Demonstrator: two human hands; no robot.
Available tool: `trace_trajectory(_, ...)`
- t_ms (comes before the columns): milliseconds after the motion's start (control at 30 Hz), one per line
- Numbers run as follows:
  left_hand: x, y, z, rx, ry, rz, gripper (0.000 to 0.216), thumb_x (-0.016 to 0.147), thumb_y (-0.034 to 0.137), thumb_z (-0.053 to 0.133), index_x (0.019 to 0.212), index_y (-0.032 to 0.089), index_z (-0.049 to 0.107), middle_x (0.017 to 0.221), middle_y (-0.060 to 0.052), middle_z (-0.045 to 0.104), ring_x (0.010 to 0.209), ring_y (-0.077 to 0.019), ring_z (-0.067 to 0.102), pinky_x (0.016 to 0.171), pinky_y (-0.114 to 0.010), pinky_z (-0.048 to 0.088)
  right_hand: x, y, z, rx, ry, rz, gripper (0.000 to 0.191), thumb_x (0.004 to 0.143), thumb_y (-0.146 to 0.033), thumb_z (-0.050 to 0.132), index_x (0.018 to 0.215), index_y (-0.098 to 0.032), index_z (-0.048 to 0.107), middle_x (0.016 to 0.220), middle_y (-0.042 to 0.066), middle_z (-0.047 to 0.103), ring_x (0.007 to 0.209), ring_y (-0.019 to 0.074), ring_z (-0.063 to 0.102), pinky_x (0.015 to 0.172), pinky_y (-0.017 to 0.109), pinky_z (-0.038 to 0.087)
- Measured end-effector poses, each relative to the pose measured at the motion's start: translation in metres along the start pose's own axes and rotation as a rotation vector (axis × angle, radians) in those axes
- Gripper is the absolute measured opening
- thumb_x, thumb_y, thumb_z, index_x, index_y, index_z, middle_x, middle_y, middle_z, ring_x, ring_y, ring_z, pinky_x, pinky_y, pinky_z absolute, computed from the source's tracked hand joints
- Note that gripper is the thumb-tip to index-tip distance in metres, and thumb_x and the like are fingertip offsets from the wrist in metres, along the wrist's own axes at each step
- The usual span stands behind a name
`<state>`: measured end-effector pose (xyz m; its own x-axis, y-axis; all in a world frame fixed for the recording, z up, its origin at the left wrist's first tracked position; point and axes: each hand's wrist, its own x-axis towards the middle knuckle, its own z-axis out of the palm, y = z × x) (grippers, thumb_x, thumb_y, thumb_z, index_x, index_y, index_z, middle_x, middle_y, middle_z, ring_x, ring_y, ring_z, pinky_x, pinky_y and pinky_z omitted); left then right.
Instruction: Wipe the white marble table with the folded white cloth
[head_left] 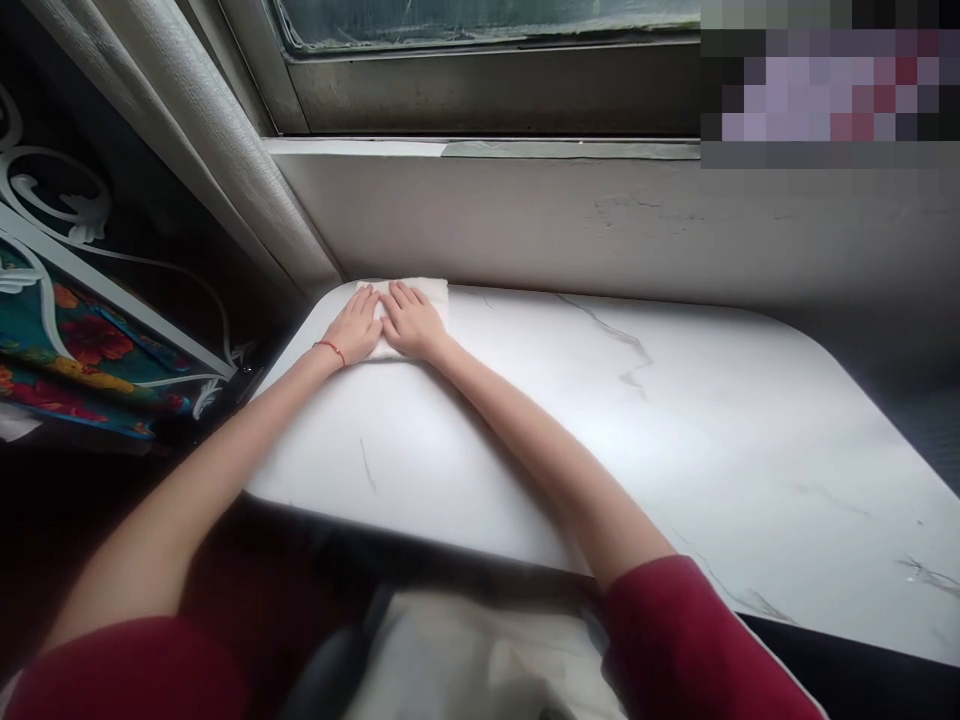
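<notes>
A folded white cloth lies at the far left corner of the white marble-patterned table. My left hand, with a thin red band at the wrist, rests flat on the cloth's left part, fingers stretched forward. Beside it, my right hand presses palm-down on the same cloth, its fingers slightly spread. Both hands lie on top of the cloth rather than gripping it, and they nearly touch each other. The cloth's underside is hidden.
Behind the table stands a pale wall below a window. A light curtain hangs at the left, near a white scrolled metal frame with a flowered fabric. The table's dark front edge runs below my arms.
</notes>
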<state>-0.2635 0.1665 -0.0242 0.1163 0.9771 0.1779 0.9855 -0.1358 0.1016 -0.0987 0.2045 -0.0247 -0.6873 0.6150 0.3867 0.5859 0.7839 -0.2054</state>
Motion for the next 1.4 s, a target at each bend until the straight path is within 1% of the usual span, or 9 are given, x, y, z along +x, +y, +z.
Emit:
trace_trajectory(233, -0.093, 0.08, -0.015, 0.047, 0.016, 0.052, 0.065, 0.097, 0.027, 0.03, 0.15, -0.01, 0.034, 0.162, -0.029, 0.029, 0.155, -0.0342, 0.021, 0.128, -0.05, 0.023, -0.096, -0.034, -0.037, 0.053, -0.008, -0.052, 0.056, 0.102, -0.029, 0.041, 0.148, 0.001, 0.047, 0.16, 0.024, 0.038, 0.152, 0.034, 0.033, 0.126, 0.049, 0.025)
trace_trajectory(433, -0.18, 0.126, -0.028, 0.048, 0.069, 0.169, 0.062, 0.099, 0.024, 0.032, 0.154, -0.003, 0.03, 0.163, -0.026, 0.029, 0.155, -0.0331, 0.022, 0.125, -0.051, 0.032, -0.183, -0.078, -0.057, 0.105, 0.029, -0.047, 0.061, 0.102, -0.031, 0.037, 0.151, 0.004, 0.043, 0.161, 0.027, 0.034, 0.153, 0.0379, 0.028, 0.126, 0.053, 0.027)
trace_trajectory(533, -0.204, 0.141, -0.031, 0.035, 0.093, 0.224, 0.067, 0.098, 0.023, 0.037, 0.159, 0.002, 0.02, 0.165, -0.025, 0.024, 0.156, -0.034, 0.018, 0.124, -0.053, 0.033, -0.211, -0.087, -0.067, 0.122, 0.03, -0.085, 0.063, 0.101, -0.033, 0.038, 0.152, 0.004, 0.041, 0.161, 0.026, 0.032, 0.154, 0.0379, 0.025, 0.126, 0.054, 0.028)
trace_trajectory(600, -0.207, 0.148, -0.03, 0.043, 0.095, 0.234, 0.069, 0.097, 0.022, 0.038, 0.159, 0.001, 0.017, 0.165, -0.026, 0.023, 0.156, -0.0357, 0.017, 0.124, -0.054, 0.033, -0.218, -0.085, -0.072, 0.12, 0.009, -0.103, 0.064, 0.1, -0.034, 0.039, 0.152, 0.004, 0.041, 0.161, 0.027, 0.032, 0.154, 0.0379, 0.025, 0.126, 0.054, 0.028)
trace_trajectory(700, -0.19, 0.149, -0.026, 0.076, 0.071, 0.234, 0.066, 0.096, 0.023, 0.036, 0.154, -0.006, 0.025, 0.163, -0.03, 0.026, 0.155, -0.0382, 0.019, 0.124, -0.055, 0.031, -0.209, -0.073, -0.073, 0.089, -0.026, -0.101, 0.065, 0.099, -0.032, 0.041, 0.152, 0.006, 0.04, 0.161, 0.027, 0.033, 0.153, 0.0385, 0.026, 0.126, 0.054, 0.026)
trace_trajectory(800, -0.154, 0.142, -0.022, 0.078, 0.041, 0.234, 0.065, 0.095, 0.026, 0.034, 0.15, -0.01, 0.033, 0.161, -0.032, 0.029, 0.154, -0.0394, 0.021, 0.126, -0.054, 0.027, -0.189, -0.051, -0.069, 0.044, -0.038, -0.071, 0.065, 0.099, -0.033, 0.041, 0.151, 0.006, 0.041, 0.16, 0.027, 0.035, 0.152, 0.0388, 0.029, 0.126, 0.054, 0.025)
trace_trajectory(1100, -0.032, 0.14, 0.007, -0.058, 0.006, 0.272, 0.07, 0.093, 0.031, 0.038, 0.154, -0.003, 0.031, 0.165, -0.023, 0.027, 0.156, -0.0367, 0.019, 0.128, -0.054, 0.019, -0.142, 0.045, -0.064, -0.054, -0.028, 0.033, 0.063, 0.1, -0.035, 0.039, 0.151, 0.0, 0.042, 0.162, 0.023, 0.035, 0.153, 0.0338, 0.03, 0.126, 0.05, 0.023)
trace_trajectory(1233, 0.021, 0.148, 0.017, -0.075, -0.02, 0.297, 0.07, 0.093, 0.03, 0.038, 0.153, -0.005, 0.031, 0.165, -0.026, 0.026, 0.155, -0.0375, 0.02, 0.127, -0.054, 0.018, -0.123, 0.091, -0.062, -0.088, -0.002, 0.076, 0.061, 0.1, -0.035, 0.037, 0.151, -0.001, 0.042, 0.161, 0.023, 0.035, 0.152, 0.0335, 0.031, 0.124, 0.052, 0.023)
trace_trajectory(1400, 0.063, 0.155, 0.027, -0.119, 0.024, 0.293, 0.067, 0.094, 0.03, 0.038, 0.15, -0.007, 0.033, 0.162, -0.029, 0.029, 0.153, -0.0391, 0.024, 0.126, -0.055, 0.02, -0.104, 0.131, -0.065, -0.085, 0.001, 0.068, 0.06, 0.1, -0.037, 0.038, 0.149, -0.003, 0.045, 0.159, 0.022, 0.04, 0.149, 0.0329, 0.035, 0.122, 0.051, 0.026)
